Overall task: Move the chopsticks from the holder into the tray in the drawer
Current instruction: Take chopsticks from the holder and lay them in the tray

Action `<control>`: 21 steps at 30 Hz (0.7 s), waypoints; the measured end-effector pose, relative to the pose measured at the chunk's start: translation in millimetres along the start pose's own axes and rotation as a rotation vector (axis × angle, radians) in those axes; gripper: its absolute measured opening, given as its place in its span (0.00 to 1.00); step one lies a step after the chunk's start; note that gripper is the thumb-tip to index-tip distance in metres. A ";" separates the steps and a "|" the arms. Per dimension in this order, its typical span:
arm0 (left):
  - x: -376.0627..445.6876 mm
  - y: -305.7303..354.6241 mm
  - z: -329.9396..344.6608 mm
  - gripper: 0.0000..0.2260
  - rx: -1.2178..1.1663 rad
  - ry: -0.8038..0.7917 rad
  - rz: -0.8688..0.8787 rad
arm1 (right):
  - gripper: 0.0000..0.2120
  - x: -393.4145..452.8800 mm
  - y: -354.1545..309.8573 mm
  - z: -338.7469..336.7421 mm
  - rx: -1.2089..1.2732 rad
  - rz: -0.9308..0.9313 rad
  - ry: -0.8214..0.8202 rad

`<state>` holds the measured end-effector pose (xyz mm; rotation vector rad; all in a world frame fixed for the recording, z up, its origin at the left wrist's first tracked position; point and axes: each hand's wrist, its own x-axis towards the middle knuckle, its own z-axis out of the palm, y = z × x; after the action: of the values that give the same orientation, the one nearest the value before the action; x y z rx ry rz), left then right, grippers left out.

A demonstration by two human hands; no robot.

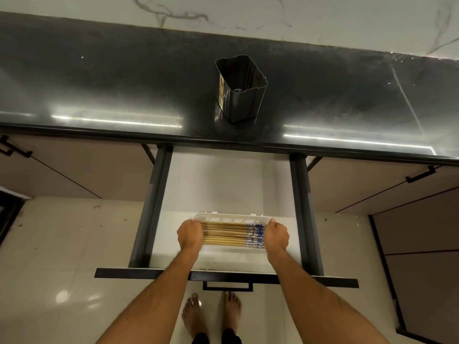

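Head view: my left hand (190, 235) and right hand (276, 235) grip the tray (231, 216) ends, chopsticks (228, 234) inside, drawer (223, 184) open.

I can read no words or numbers here. The holder (240, 88) on the counter has a yellowish label down one inner wall, but its print is too small and blurred to make out. The chopsticks (232, 234) in the tray carry blue markings at their right ends; I cannot tell whether those are characters or only a pattern.
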<state>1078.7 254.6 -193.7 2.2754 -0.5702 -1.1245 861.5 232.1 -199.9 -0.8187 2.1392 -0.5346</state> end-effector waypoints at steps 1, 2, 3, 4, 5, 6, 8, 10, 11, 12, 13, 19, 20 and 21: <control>0.1 -0.7 -0.5 0.15 0.011 0.003 0.003 | 0.17 -0.8 0.3 0.7 -0.011 -0.006 0.000; 0.1 -1.5 -0.8 0.16 0.021 0.006 0.006 | 0.17 -1.1 0.8 1.0 -0.020 -0.011 -0.003; 0.2 -2.3 -1.1 0.16 0.029 0.009 0.007 | 0.16 -1.2 1.2 1.2 -0.024 -0.010 -0.008; 0.2 -3.1 -1.6 0.16 0.033 0.012 0.007 | 0.15 -1.2 1.6 1.3 -0.023 -0.006 -0.013; 0.5 -3.8 -1.7 0.16 0.036 0.014 0.008 | 0.15 -1.1 1.8 1.1 -0.024 -0.003 -0.017; 0.7 -4.7 -1.6 0.17 0.039 0.014 0.011 | 0.15 -1.3 1.7 0.8 -0.028 -0.003 -0.021; 0.7 -6.0 -1.0 0.17 0.044 0.010 0.018 | 0.15 -1.5 1.7 -0.1 -0.046 -0.012 -0.027; 0.6 -6.8 -0.3 0.17 0.046 0.008 0.027 | 0.14 -1.6 1.9 -1.5 -0.063 -0.027 -0.037; 0.5 -7.0 -0.2 0.17 0.049 0.007 0.031 | 0.13 -2.2 1.9 -2.4 -0.072 -0.036 -0.045; 0.3 -6.9 -0.4 0.17 0.053 0.006 0.033 | 0.12 -2.8 2.2 -3.2 -0.080 -0.045 -0.056; 0.0 -6.8 -0.9 0.17 0.059 0.007 0.036 | 0.12 -3.3 2.4 -3.9 -0.083 -0.055 -0.066; -5.5 -4.6 -8.2 0.13 0.168 0.031 0.151 | 0.12 -6.5 -0.5 -10.5 -0.181 -0.108 -0.072; -7.8 -3.4 -9.8 0.13 0.212 0.047 0.187 | 0.12 -7.7 -2.2 -12.4 -0.203 -0.127 -0.068; -10.6 -2.2 -11.4 0.13 0.259 0.067 0.227 | 0.14 -9.5 -4.1 -14.6 -0.227 -0.153 -0.060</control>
<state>1082.2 265.6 -183.0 2.3778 -0.9684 -0.9031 856.3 237.4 -183.6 -1.1170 2.1179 -0.3421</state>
